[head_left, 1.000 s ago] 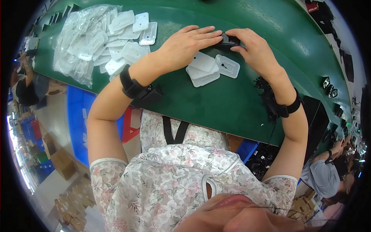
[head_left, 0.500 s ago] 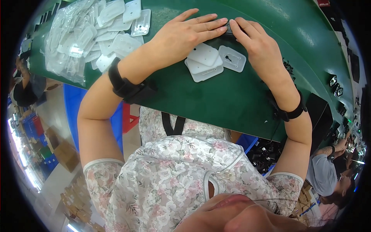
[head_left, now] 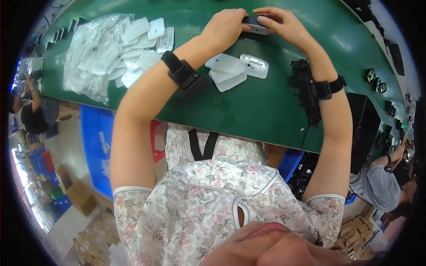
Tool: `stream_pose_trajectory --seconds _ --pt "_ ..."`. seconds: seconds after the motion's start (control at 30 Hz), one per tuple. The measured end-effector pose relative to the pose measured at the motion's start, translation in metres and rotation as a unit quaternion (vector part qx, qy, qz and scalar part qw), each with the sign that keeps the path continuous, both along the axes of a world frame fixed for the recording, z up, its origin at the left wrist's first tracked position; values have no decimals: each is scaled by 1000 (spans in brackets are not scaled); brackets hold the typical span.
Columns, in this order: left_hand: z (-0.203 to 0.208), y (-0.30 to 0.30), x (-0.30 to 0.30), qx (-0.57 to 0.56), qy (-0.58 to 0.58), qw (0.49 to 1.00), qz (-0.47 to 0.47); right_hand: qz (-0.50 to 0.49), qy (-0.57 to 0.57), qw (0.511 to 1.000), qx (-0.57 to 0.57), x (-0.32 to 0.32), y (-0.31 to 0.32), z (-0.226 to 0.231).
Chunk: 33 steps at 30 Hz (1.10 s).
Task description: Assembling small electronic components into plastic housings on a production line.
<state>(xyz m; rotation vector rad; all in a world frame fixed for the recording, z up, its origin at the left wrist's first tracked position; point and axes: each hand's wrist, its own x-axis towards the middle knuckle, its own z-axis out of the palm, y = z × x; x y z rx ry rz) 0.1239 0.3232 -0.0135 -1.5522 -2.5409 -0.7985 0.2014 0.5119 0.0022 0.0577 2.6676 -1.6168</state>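
At the far side of the green table, a small dark grey box-shaped part [head_left: 256, 26] is held between my two hands. My left hand [head_left: 225, 29] closes on its left end, fingers curled. My right hand [head_left: 284, 25] grips the right end, thumb on the near side and fingers behind. Just nearer to me lies a short stack of white plastic plates [head_left: 227, 73], with a clear-looking shallow tray [head_left: 254, 66] beside it. Right of these, close to my right wrist, is a pile of small black pieces [head_left: 300, 75].
A heap of white plates in clear plastic bags [head_left: 95, 57] covers the left of the green table [head_left: 266, 115]. A black box [head_left: 361, 128] stands by the right edge. Blue bins [head_left: 95, 142] sit below the table. Other people work at both sides.
Both hands have drawn the grey part up into view and now grip its ends. My left fingers went from stretched out to curled. The view has shifted slightly.
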Motion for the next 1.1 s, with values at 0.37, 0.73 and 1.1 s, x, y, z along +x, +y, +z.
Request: stream_pose_trajectory --seconds 0.37,0.73,1.1 --pt "11 16 -9 48 -303 952 -7 -58 92 994 -13 25 -3 -3" --pt "-7 72 -52 48 -373 926 7 -199 104 953 203 47 24 18" --pt "-42 93 -115 -111 -392 903 135 -49 -22 902 428 141 -3 13"
